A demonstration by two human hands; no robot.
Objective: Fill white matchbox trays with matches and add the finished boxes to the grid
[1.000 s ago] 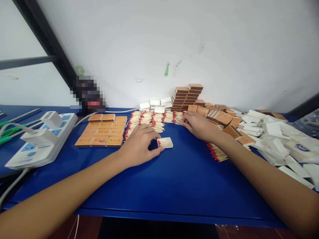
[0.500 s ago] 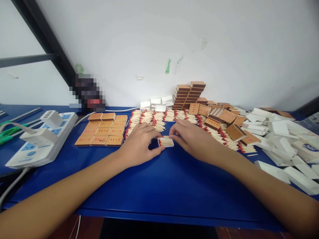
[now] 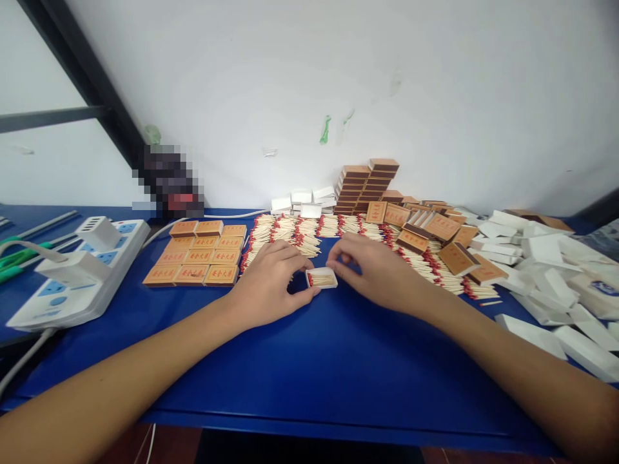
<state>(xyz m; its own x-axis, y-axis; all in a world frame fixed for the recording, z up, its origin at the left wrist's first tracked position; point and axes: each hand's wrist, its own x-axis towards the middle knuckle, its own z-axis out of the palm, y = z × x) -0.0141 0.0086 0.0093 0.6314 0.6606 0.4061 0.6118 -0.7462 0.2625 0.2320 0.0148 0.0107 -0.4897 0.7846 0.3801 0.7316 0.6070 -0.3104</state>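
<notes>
A small white matchbox tray [image 3: 322,278] with red-tipped matches in it lies on the blue table [image 3: 309,374]. My left hand [image 3: 271,283] curls round its left end, thumb and fingers pinching it. My right hand [image 3: 372,267] rests at the tray's right end, fingers bent against it. Behind both hands runs a row of loose matches [image 3: 300,232].
Finished orange matchboxes [image 3: 198,261] lie in a grid at the left. Stacked brown sleeves [image 3: 367,183] and scattered orange sleeves [image 3: 435,238] sit at the back right. White empty trays [image 3: 546,270] pile at the right. A white power strip [image 3: 77,270] lies at the far left.
My right hand came back from the match pile at the back right to the tray's right end. My left hand stayed on the tray.
</notes>
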